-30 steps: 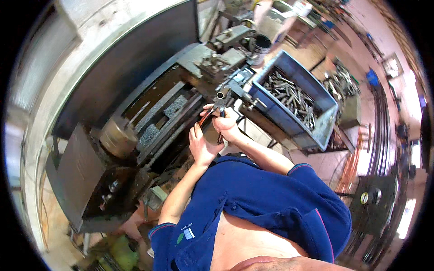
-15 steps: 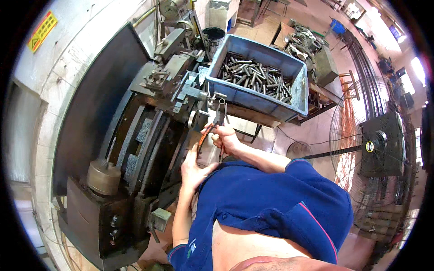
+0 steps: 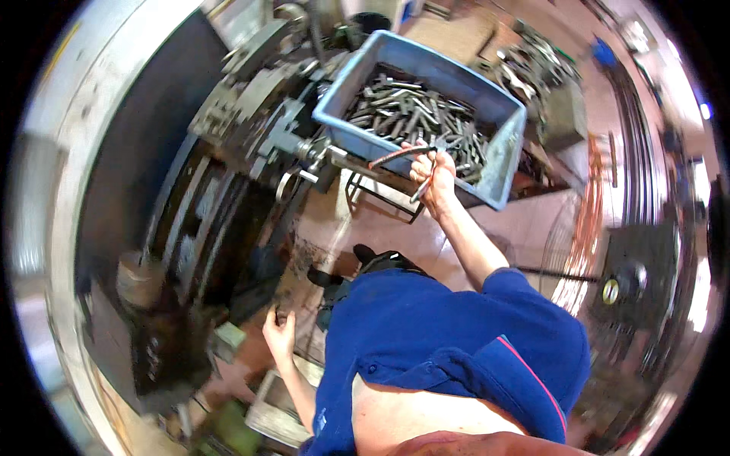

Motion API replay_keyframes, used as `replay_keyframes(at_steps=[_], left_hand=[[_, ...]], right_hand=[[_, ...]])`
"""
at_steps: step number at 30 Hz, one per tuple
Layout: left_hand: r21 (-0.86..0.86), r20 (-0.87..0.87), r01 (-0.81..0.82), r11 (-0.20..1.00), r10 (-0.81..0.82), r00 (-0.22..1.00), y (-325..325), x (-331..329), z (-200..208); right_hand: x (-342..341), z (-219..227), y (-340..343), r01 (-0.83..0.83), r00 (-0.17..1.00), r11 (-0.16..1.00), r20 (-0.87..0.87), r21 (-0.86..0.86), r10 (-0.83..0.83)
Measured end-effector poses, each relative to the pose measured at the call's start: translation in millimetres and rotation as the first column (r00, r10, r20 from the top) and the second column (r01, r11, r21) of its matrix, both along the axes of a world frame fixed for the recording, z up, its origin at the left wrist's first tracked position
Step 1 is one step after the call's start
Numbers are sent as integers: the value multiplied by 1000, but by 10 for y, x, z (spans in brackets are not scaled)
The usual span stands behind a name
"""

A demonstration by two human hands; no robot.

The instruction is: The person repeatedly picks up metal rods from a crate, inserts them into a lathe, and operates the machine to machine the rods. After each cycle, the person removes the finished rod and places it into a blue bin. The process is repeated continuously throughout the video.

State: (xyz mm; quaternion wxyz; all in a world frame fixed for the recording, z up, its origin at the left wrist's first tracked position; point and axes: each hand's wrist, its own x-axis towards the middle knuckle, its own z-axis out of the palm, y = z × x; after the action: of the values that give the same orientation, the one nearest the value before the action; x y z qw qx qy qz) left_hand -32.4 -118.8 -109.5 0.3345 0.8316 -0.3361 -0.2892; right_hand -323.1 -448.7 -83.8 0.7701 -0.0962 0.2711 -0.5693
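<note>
My right hand (image 3: pixel 435 178) is closed around pliers (image 3: pixel 395 156) with orange-and-black handles, at the near wall of a blue plastic bin (image 3: pixel 414 171). The handles spread apart at the hand, and the jaws point over the bin. Whether the jaws grip a piece cannot be told against the many short dark metal rods (image 3: pixel 414 110) heaped inside. Low on the left, my left hand (image 3: pixel 280 334) hangs beside the lathe (image 3: pixel 190 220), blurred. Its fingers are half curled with the thumb apart, and I see nothing held in them.
The lathe's handwheel (image 3: pixel 287 186) juts out near the bin's left corner. Behind the bin's right side lie piled metal parts (image 3: pixel 536 64). A large fan (image 3: pixel 627 281) stands at right, near long rods (image 3: pixel 635 144). Below my left hand is a pale box (image 3: pixel 274 410).
My right hand has carried the pliers right and away from me, from beside the lathe to over the bin's near edge. The left hand has left the pliers and dropped down to the left.
</note>
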Motion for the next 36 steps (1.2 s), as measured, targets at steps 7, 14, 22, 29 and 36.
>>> replay_keyframes(at_steps=[7,14,22,29,36], left_hand=[[78,213,73,994,-88,973,250,-193,123],[89,130,-210,974,198,972,983,-179,12],[-73,2,-898,433,901,434,3259,-365,-871],[424,127,-785,451,829,545,3849,-321,-1277],[568,106,-513,644,561,821,3492,-223,-1669]], right_hand=[[703,80,905,-618,783,783,151,74,604],[1075,-179,1258,-842,503,472,66,261,862],[1626,-99,1605,-925,289,299,-78,234,954],[1871,-56,2048,-931,201,252,-205,263,958],[1878,45,2347,-892,185,273,-259,360,948]])
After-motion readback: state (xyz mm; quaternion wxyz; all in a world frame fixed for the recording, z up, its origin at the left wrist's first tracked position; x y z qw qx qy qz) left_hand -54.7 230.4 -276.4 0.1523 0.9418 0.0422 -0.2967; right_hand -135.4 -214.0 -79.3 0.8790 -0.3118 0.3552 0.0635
